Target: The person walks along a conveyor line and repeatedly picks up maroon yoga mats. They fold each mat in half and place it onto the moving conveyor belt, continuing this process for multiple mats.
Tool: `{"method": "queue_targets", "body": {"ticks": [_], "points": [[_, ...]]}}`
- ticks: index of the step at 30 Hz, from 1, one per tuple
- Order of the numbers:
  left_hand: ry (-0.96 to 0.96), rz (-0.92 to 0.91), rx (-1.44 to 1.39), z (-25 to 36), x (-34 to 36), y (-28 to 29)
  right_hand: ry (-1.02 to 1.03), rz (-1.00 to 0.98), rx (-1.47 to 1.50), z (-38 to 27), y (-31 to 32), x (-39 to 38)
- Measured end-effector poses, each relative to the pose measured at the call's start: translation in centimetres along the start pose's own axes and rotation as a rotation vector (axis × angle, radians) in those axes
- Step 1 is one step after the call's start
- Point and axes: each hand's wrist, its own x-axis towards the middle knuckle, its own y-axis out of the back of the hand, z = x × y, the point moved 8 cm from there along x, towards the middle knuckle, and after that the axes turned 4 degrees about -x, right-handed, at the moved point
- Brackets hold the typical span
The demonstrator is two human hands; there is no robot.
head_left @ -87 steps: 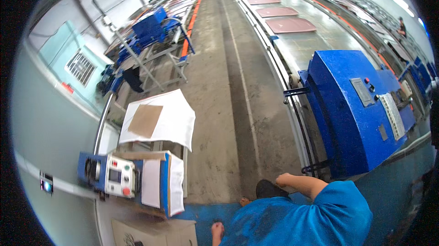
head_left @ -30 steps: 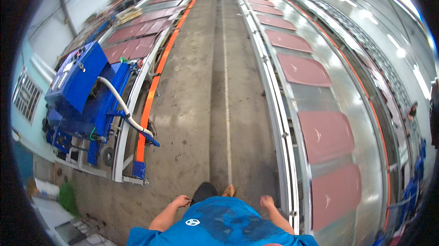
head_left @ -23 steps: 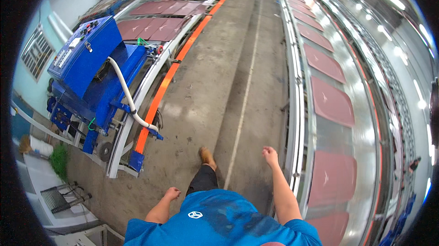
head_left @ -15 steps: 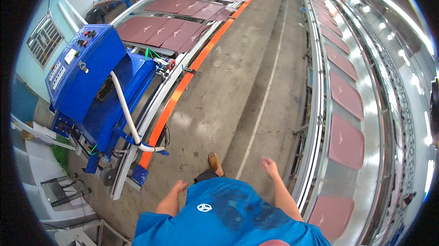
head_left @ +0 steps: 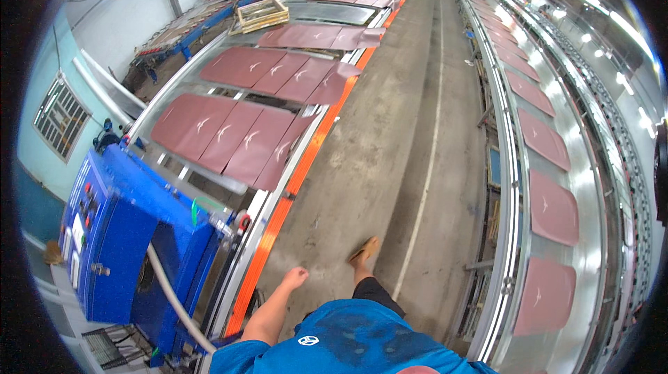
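My left hand (head_left: 296, 276) hangs ahead of my body over the walkway, its fingers curled in loosely, with nothing visible in them. It touches nothing and is nearest to the orange strip (head_left: 273, 230) along the left table's edge. My right hand is out of the picture. On the left table lie maroon panels (head_left: 202, 127), each marked with a thin pale figure. Similar maroon panels (head_left: 553, 207) sit in a row along the metal table to my right.
A blue machine (head_left: 118, 242) with knobs and a pale bent pipe (head_left: 167, 283) stands at the near left. Farther along the left table rests a wooden frame (head_left: 262, 15). A concrete walkway (head_left: 376, 144) with a pale line runs between both tables.
I have moved forward along the walkway, so the blue machine sits nearer and lower. My left hand has swung forward, while my right hand has left the view. A sandalled foot has stepped ahead.
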Motion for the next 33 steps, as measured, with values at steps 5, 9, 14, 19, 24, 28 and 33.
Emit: {"method": "queue_targets", "body": {"ticks": [5, 9, 14, 19, 24, 28, 33], "points": [[0.311, -0.259, 0.018, -1.5, 7.9, -2.2, 0.258, -0.015, -0.330, -15.3, 10.3, 13.9], [0.325, -0.238, -0.071, 4.2, 14.9, -0.2, 0.705, 0.693, -0.547, -40.5, 21.6, 20.0], [0.254, -0.065, -0.493, 13.8, 26.8, 2.7, 0.934, 0.079, -0.077, -73.6, 21.7, 16.6], [-0.100, 0.065, -0.361, 34.3, 41.0, 8.8, 1.006, 0.156, -0.259, -90.9, 27.1, 21.4], [-0.236, -0.060, -0.265, 52.4, 56.0, 14.7, 0.751, 0.364, -0.223, -92.5, 34.9, 30.9], [-0.419, -0.230, -0.183, 66.8, 67.7, 16.5, 0.381, 0.330, -0.149, -82.4, 37.8, 37.2], [-0.390, -0.636, -0.352, 80.8, 81.6, 16.5, 0.155, 0.313, -0.113, -71.2, 34.8, 36.8]]}}
